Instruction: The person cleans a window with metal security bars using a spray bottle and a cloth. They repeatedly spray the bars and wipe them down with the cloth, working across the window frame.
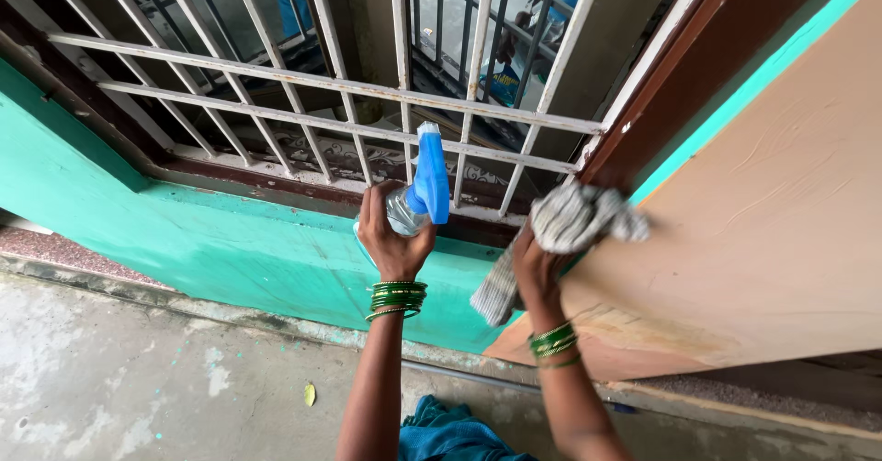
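Fingers of the left hand [390, 236] clamp a clear plastic spray bottle [418, 199] with blue trigger; right hand [536, 263] grips a crumpled grey cloth [574, 222] near white metal window bars [349, 84].

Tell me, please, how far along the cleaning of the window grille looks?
Early, it seems. Nothing on the grille looks visibly wiped; its white bars show dull patches. In hand: the left hand aims a spray bottle at the lower bars, and the right hand holds a cloth at the frame corner. Spraying and wiping seem left.
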